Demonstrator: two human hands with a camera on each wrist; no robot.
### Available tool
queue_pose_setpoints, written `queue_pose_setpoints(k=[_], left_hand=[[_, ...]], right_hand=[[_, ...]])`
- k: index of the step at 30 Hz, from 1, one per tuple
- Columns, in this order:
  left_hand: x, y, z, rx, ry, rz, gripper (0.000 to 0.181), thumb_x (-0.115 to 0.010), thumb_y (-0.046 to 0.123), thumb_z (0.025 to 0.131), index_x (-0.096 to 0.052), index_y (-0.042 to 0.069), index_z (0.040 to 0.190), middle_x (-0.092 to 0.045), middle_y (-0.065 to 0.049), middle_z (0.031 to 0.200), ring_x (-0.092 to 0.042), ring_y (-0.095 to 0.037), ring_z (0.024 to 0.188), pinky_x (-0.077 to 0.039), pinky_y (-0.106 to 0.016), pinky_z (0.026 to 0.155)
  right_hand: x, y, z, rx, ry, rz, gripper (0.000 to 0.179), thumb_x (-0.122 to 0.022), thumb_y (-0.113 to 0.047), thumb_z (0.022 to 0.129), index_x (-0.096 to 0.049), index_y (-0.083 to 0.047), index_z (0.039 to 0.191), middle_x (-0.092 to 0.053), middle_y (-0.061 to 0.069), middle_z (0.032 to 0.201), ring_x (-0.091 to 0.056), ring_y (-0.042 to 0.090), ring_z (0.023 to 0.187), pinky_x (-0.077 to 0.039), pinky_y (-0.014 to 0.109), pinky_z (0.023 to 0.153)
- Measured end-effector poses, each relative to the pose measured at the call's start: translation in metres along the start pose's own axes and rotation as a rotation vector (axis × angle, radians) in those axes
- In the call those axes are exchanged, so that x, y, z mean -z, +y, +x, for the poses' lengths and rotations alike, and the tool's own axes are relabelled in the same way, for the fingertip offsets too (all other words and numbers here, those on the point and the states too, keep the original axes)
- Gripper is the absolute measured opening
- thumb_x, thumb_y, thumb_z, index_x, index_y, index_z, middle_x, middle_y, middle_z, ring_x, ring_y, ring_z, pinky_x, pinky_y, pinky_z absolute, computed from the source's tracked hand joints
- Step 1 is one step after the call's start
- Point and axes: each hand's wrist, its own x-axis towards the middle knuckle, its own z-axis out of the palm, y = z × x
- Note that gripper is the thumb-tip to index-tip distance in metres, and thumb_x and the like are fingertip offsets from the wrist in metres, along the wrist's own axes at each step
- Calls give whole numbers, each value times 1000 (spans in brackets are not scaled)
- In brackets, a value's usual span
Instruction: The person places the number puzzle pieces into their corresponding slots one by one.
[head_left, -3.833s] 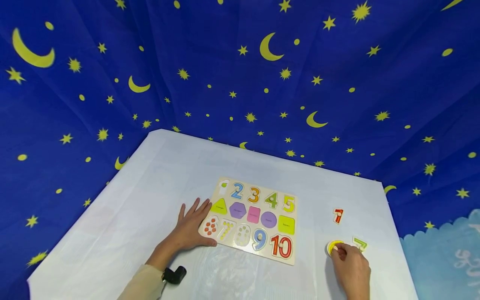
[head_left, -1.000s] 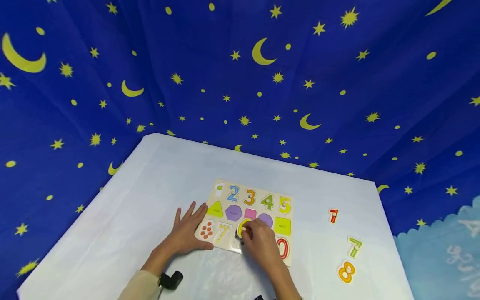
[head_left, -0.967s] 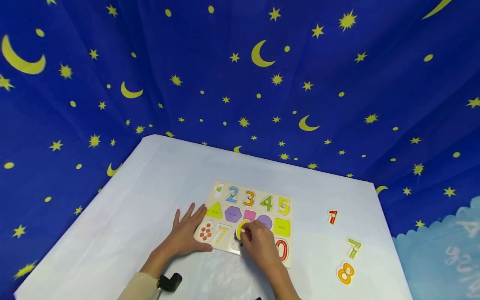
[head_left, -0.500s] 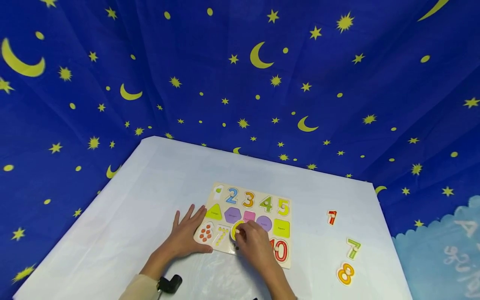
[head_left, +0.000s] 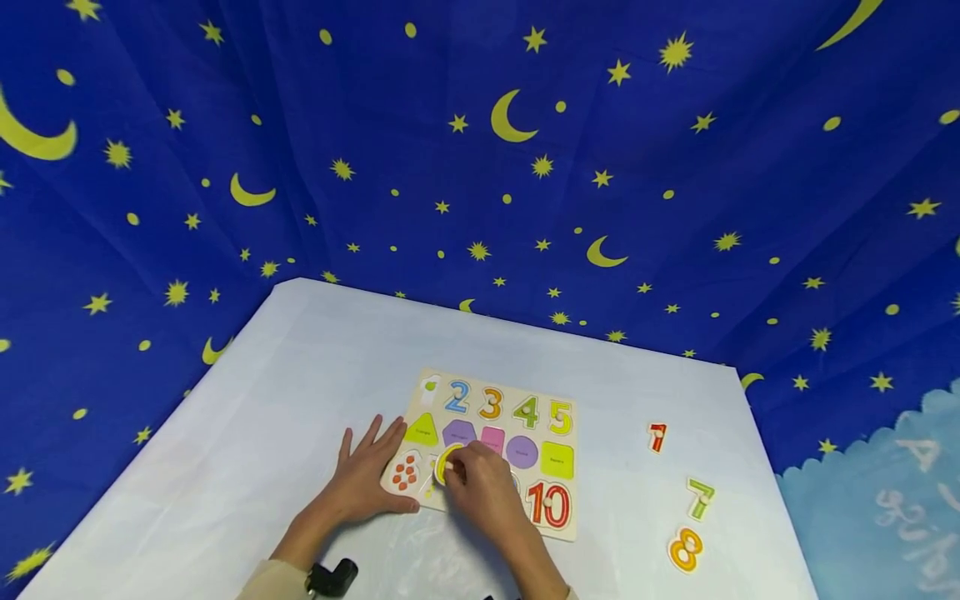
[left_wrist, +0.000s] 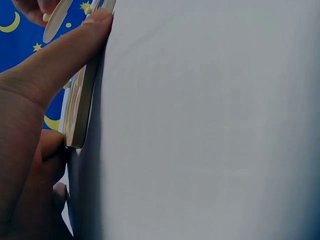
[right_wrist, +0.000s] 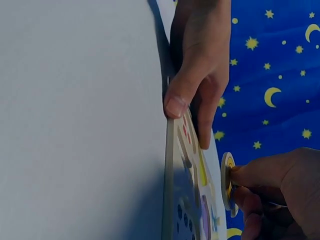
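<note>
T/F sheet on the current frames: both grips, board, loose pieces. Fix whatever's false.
1. The left grip touches the number board. True.
2. The right grip pinches a yellow piece. True.
3. The yellow piece sits flush in the number board. False: the right wrist view shows it held clear of the board.
4. The loose pieces lie left of the number board in the head view. False: red 1, green 7 and orange 8 lie to its right.
5. The top-left slot has no piece in it. True.
6. The 10 slot is vacant. False: red 10 sits there.
</note>
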Motion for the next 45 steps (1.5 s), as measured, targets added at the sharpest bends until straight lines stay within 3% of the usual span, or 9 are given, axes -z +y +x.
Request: queue_pose_setpoints(k=[14, 21, 26, 34, 41, 45], left_hand=[[-2, -2, 2, 13, -31, 19, 128, -69, 81, 55, -28, 8, 152, -25, -5, 156, -9, -35, 144, 8, -64, 107], [-3, -2, 2, -12, 0, -3, 125, -70, 79, 57, -29, 7, 151, -27, -6, 156, -10, -35, 144, 7, -65, 106], [-4, -1, 1, -6, -10, 1, 126, -70, 80, 57, -29, 7, 151, -26, -6, 156, -9, -35, 144, 7, -64, 106], [-3, -1, 1, -25, 23, 17, 127, -67, 82, 56, -30, 7, 151, -26, -6, 156, -11, -35, 144, 5, -65, 106], [-2, -1, -1, -10, -12, 64, 119, -78, 66, 60, -30, 6, 151, -25, -4, 157, -8, -33, 145, 6, -65, 106], [-1, 1, 0, -26, -9, 62, 114, -80, 58, 63, -30, 5, 150, -25, -6, 157, -9, -34, 144, 6, -66, 106]], right_hand=[[-13, -12, 9, 27, -36, -3, 9, -74, -14, 79, -73, -9, 86, -59, -8, 79, -52, 3, 68, -46, 18, 63], [-18, -18, 15, 49, -29, -28, 8, -73, -14, 79, -73, -10, 86, -57, -8, 77, -50, 4, 66, -44, 18, 62], [-20, -21, 19, 24, -62, -18, 8, -73, -15, 79, -73, -11, 86, -53, -11, 74, -46, 2, 64, -40, 15, 58], [-29, -28, 25, 46, -113, -23, 5, -73, -13, 78, -72, -10, 81, -49, -11, 70, -47, 5, 63, -41, 19, 57], [-43, -29, 27, 71, -198, -42, 6, -71, -15, 80, -72, -10, 82, -46, -11, 68, -43, 4, 59, -37, 17, 55], [-47, -27, 26, 74, -199, -53, 5, -71, -14, 80, -72, -10, 83, -47, -10, 67, -44, 4, 58, -39, 18, 54]])
